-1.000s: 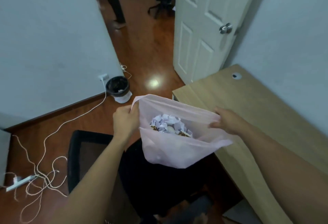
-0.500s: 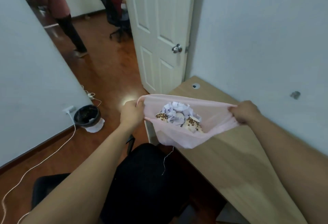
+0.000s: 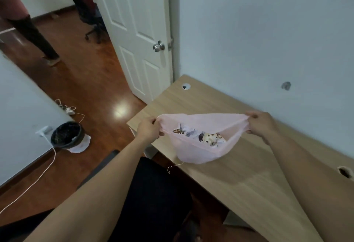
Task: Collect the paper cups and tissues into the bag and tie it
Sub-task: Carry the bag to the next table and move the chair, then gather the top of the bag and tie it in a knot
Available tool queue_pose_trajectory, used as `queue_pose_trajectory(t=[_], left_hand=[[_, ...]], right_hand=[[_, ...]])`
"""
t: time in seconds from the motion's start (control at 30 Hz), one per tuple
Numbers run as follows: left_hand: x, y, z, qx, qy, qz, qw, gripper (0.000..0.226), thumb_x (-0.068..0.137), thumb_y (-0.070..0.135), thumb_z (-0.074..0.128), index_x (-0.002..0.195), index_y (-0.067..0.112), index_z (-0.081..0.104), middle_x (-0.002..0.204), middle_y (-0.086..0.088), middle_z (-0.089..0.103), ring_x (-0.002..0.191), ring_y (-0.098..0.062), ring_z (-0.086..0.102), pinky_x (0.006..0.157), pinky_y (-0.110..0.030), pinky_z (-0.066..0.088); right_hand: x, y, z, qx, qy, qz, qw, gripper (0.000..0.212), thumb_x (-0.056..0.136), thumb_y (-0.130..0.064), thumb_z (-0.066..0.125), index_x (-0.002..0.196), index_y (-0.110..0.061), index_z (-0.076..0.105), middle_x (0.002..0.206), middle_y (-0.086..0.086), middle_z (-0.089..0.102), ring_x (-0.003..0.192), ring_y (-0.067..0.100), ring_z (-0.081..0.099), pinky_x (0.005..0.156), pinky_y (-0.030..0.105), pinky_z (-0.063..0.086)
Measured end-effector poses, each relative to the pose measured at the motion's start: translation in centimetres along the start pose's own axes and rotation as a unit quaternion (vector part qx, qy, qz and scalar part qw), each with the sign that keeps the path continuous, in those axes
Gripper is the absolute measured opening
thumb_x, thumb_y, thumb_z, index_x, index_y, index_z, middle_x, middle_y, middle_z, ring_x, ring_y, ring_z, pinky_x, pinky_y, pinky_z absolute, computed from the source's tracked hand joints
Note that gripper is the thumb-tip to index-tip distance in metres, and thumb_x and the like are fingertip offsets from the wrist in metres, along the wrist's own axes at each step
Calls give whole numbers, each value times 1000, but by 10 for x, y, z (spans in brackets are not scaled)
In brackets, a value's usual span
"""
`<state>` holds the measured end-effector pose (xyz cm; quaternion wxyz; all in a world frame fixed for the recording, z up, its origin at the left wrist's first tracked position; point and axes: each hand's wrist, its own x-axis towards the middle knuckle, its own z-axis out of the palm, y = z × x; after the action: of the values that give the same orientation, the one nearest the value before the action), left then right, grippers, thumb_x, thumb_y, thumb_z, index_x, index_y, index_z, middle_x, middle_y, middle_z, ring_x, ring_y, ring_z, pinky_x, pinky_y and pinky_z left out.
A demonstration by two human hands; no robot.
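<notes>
Hands hold a pale pink plastic bag (image 3: pixel 199 151) stretched wide above the wooden surface (image 3: pixel 239 180). At the bag's left corner, the left hand (image 3: pixel 148 130) is closed, fingers pinched on the rim. At the bag's right corner, the right hand (image 3: pixel 258 123) is likewise clamped on the rim, thumb and fingers gripping gathered plastic. Between the two corners the far edge of the rim is pulled taut, and the near edge sags in a curve, so the mouth stays open toward the camera.

Inside the bag lie crumpled white tissues (image 3: pixel 188 133) and crushed paper cups (image 3: pixel 209 138) with a brown-spotted pattern, all settled toward the bottom. Whether the bag's underside touches the surface or hangs just over it cannot be told. A thin thread (image 3: pixel 173 166) dangles from the bag's lower left side, over the surface's near edge.

Left of the bag, on the wooden floor (image 3: pixel 92 81), stands a black waste bin (image 3: pixel 67 135) against the wall, with a white cord (image 3: pixel 38 178) trailing past it. Beyond the bag, a white door (image 3: pixel 138 36) stands open. Below the bag, a black chair (image 3: pixel 153 199) sits tucked near the surface.
</notes>
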<state>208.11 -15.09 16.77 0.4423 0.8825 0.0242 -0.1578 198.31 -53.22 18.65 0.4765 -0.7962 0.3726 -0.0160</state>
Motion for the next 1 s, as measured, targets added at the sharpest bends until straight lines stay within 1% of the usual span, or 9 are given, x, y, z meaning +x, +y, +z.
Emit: queue_pose_trajectory(t=[0.13, 0.2, 0.23, 0.33, 0.5, 0.6, 0.7, 0.83, 1.0], left_hand=[[-7, -4, 1, -29, -18, -6, 999, 30, 110, 35, 49, 117, 15, 70, 94, -1, 81, 73, -22, 79, 75, -44, 66], [-11, -12, -5, -40, -27, -4, 999, 34, 110, 41, 50, 127, 16, 65, 95, 0, 81, 72, -22, 78, 70, -38, 64], [-15, -18, -10, -36, -31, 2, 999, 35, 110, 43, 51, 129, 17, 64, 96, 0, 81, 73, -23, 78, 71, -37, 65], [-28, -39, -29, -27, -54, 24, 998, 35, 109, 45, 53, 129, 19, 65, 96, 2, 81, 78, -27, 80, 78, -45, 68], [-68, -91, -82, -10, -106, 62, 992, 40, 109, 49, 54, 135, 20, 66, 96, 6, 82, 80, -23, 80, 78, -45, 69], [-108, -131, -124, 20, -135, 88, 987, 34, 110, 46, 53, 129, 23, 69, 98, 7, 81, 80, -21, 80, 75, -42, 68], [-147, -175, -168, 67, -168, 112, 977, 31, 111, 45, 52, 128, 26, 69, 101, 7, 81, 79, -17, 79, 73, -38, 68], [-193, -234, -216, 134, -199, 155, 958, 29, 110, 46, 52, 125, 28, 69, 103, 10, 80, 78, -9, 77, 76, -36, 65], [-232, -308, -262, 257, -240, 205, 913, 34, 108, 56, 52, 119, 35, 76, 110, 21, 76, 96, 3, 69, 91, -34, 60]], right_hand=[[-16, 18, 3, 40, 2, 13, 999, 40, 104, -6, 52, 140, -6, 69, 119, 16, 74, 79, 25, 74, 73, 41, 63], [-34, 23, 5, 53, 6, 17, 998, 32, 106, -15, 55, 134, -10, 71, 114, 13, 76, 87, 28, 79, 69, 38, 64], [-44, 27, 7, 47, 9, 13, 999, 26, 106, -21, 58, 127, -15, 72, 110, 10, 77, 94, 31, 80, 74, 42, 66], [-78, 45, 19, 22, 19, 22, 999, 20, 104, -38, 65, 114, -24, 74, 95, -3, 74, 99, 30, 80, 91, 54, 66], [-167, 72, 65, 21, 20, 33, 999, 26, 102, -42, 64, 110, -22, 79, 108, 2, 78, 90, 24, 80, 95, 55, 65], [-236, 81, 108, 15, 11, 38, 999, 24, 101, -49, 66, 92, -29, 73, 97, 1, 77, 91, 29, 80, 95, 55, 64], [-298, 98, 155, 0, -26, 47, 999, 36, 85, -59, 63, 86, -26, 76, 93, 0, 81, 91, 28, 80, 95, 57, 63], [-383, 104, 221, -29, -69, 32, 997, 52, 77, -76, 57, 92, -31, 78, 105, -6, 82, 104, 20, 78, 100, 50, 62], [-489, 82, 290, -94, -144, 10, 985, 39, 108, -56, 57, 121, -28, 80, 124, 1, 79, 116, 21, 72, 104, 38, 54]])
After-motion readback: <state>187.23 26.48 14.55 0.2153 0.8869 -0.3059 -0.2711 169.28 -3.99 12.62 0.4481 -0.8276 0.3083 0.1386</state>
